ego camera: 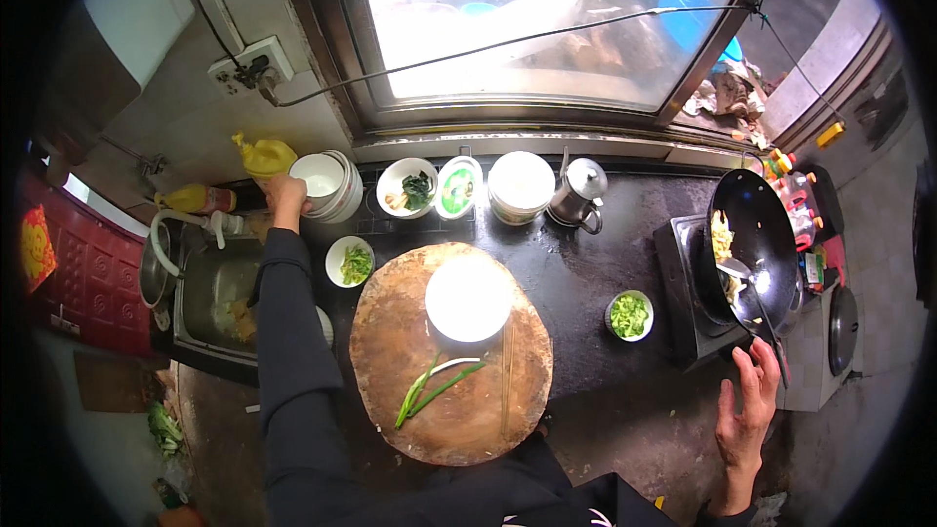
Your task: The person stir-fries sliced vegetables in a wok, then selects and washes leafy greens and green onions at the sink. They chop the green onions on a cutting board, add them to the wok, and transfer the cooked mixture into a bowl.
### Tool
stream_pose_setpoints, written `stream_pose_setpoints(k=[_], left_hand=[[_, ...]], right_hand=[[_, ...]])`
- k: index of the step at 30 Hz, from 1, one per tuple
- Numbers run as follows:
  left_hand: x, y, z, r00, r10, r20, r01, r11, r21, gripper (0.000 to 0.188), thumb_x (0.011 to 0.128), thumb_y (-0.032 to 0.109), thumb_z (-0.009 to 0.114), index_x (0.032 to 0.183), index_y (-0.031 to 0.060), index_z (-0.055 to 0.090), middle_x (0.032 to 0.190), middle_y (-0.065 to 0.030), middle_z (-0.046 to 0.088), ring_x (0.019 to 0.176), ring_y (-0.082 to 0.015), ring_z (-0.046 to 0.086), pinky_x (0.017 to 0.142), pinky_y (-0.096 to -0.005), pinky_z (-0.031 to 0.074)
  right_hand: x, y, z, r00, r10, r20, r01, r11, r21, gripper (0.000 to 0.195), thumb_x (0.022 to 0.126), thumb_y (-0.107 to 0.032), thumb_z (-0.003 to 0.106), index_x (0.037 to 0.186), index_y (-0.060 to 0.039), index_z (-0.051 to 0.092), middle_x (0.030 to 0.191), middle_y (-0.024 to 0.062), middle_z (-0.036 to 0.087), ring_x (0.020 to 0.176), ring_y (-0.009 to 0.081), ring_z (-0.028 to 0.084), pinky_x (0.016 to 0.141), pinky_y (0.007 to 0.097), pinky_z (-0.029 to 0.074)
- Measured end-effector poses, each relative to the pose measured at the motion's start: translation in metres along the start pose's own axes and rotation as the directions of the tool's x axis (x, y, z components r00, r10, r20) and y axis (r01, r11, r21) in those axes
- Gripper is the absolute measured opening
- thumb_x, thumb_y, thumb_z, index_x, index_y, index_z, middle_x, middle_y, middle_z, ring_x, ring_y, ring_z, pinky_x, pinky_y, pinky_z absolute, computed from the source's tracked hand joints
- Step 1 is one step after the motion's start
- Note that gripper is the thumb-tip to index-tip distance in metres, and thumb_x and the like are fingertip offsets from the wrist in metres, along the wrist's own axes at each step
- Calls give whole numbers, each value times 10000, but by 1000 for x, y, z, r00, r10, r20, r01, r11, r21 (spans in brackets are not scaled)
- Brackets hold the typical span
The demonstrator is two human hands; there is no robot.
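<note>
My left hand [286, 195] is at the left rim of a stack of white bowls [342, 187], just in front of a yellow bottle [265, 154]. Its fingers are mostly hidden, so I cannot tell whether they grip a bowl. At the right, my right hand [748, 410] is raised with fingers apart, below the near edge of a black wok [761, 234]. Cooked food [721, 234] and a metal spatula [734, 268] lie inside the wok. On a round wooden chopping board [454, 417] are a glaring white bowl [468, 298], green onion pieces [439, 388] and chopsticks [506, 380].
Small bowls hold chopped greens [356, 265] and green pieces [629, 315]. Along the window stand a bowl of dark leaves [417, 190], a white tub [521, 187] and a metal pot [582, 190]. A stove [688, 293] supports the wok. The sink [216, 293] is left.
</note>
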State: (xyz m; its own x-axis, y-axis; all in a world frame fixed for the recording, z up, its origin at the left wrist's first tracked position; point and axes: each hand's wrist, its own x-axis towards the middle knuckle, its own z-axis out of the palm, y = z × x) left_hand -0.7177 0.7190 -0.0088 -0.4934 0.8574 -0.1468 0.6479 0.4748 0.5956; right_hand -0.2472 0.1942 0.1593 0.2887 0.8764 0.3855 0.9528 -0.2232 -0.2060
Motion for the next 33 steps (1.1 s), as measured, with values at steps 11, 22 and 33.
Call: stream_pose_setpoints(k=[11, 22, 33], left_hand=[[80, -117, -51, 993, 104, -58, -109, 587, -802, 246, 856, 103, 543, 1075, 19, 618, 928, -131, 676, 895, -375, 654, 768, -511, 550], [-57, -217, -181, 973, -45, -228, -77, 865, -496, 353, 827, 115, 570, 1144, -39, 547, 882, -106, 644, 685, -178, 644, 453, -269, 490], [-462, -9, -1, 869, 403, 286, 51, 502, -863, 275, 815, 89, 645, 1060, 38, 531, 859, -56, 622, 571, -118, 585, 394, -209, 452]], right_hand=[[-14, 54, -28, 976, 112, -186, -144, 975, -169, 377, 850, 68, 579, 1212, -30, 621, 1322, 166, 545, 1203, 333, 557, 1007, 371, 446], [-70, 285, -55, 909, 411, 70, -375, 879, -295, 431, 750, -176, 683, 1172, -119, 616, 1148, 84, 643, 1090, 316, 592, 934, 424, 474], [-32, 346, -92, 967, 136, 217, -114, 987, -111, 387, 787, -59, 689, 1151, -134, 583, 966, 125, 645, 880, 356, 649, 754, 457, 516]])
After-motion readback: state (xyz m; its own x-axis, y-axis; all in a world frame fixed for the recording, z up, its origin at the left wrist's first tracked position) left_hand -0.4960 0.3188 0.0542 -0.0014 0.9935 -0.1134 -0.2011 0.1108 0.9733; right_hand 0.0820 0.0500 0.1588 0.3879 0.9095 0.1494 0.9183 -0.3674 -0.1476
